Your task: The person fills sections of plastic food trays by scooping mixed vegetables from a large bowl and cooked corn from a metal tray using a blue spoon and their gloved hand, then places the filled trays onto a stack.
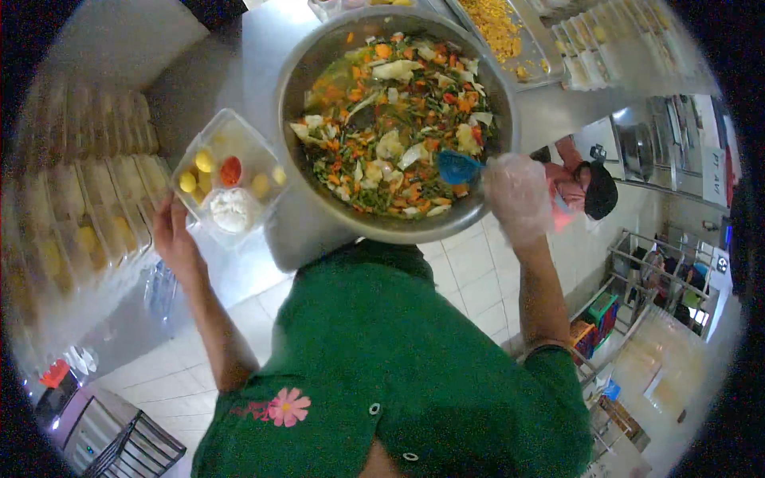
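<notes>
In front of me a large metal bowl [288,113] holds mixed cut vegetables [388,143] in some liquid, with orange, green and pale pieces. My right hand [519,197], in a clear plastic glove, grips a blue spoon [457,168] at the bowl's right rim. The spoon's head rests over the vegetables. My bare left hand [181,245] holds the lower left edge of a clear plastic food container [239,128]; its thumb is hidden. Inside the container lie a white mound of rice [230,210], a red portion [230,171] and several yellow round pieces [204,161].
Rows of filled clear containers [101,203] stand along the left; more containers [603,48] are at the upper right. A metal tray [538,45] of yellow-orange food lies beyond the bowl. Another person [574,185] in pink is to the right, near metal shelving [657,263] over tiled floor [472,269].
</notes>
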{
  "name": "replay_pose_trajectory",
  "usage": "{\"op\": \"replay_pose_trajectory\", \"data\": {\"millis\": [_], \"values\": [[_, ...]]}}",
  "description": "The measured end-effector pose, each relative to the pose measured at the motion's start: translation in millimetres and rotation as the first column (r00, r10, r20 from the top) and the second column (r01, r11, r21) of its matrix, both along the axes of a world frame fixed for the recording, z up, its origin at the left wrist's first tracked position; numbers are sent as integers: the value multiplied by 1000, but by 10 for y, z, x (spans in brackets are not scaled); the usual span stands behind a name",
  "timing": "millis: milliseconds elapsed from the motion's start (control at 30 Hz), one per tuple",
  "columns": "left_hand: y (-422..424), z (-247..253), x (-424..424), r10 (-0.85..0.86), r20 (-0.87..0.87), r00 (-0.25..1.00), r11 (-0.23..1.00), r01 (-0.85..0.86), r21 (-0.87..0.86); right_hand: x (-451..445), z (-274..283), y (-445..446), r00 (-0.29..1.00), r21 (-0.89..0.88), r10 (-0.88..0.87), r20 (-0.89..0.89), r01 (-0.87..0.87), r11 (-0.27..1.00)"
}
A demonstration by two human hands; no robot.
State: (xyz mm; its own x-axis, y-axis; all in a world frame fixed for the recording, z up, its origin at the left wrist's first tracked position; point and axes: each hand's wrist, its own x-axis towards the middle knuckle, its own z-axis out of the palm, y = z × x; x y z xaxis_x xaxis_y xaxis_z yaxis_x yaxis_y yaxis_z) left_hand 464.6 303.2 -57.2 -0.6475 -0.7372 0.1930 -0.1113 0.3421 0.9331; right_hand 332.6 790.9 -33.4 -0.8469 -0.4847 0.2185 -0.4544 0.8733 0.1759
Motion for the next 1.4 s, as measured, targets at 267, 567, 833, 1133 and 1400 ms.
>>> {"op": "replay_pose_trajectory", "data": {"millis": [267, 567, 833, 1133, 1400], "values": [[-280, -837, 607, 155, 164, 974, 967, -183, 179, -444, -657, -17, 908, 80, 217, 357, -261, 962], [-567, -1058, 485, -156, 148, 977, 828, 48, 558, -104, -404, -303, 764, -256, 165, 624, 1, 967], [-487, -884, 405, -183, 196, 963, 898, 83, 432, 44, -449, 136, 843, -307, 70, 534, 116, 944], [-360, -682, 861, -179, 129, 975, 890, 104, 445, 151, -270, 49, 909, -386, 11, 417, 167, 907], [22, -118, 1155, -113, 9, 994, 867, 94, 490, 49, -388, 133, 868, -614, 49, 493, 308, 727]]}}
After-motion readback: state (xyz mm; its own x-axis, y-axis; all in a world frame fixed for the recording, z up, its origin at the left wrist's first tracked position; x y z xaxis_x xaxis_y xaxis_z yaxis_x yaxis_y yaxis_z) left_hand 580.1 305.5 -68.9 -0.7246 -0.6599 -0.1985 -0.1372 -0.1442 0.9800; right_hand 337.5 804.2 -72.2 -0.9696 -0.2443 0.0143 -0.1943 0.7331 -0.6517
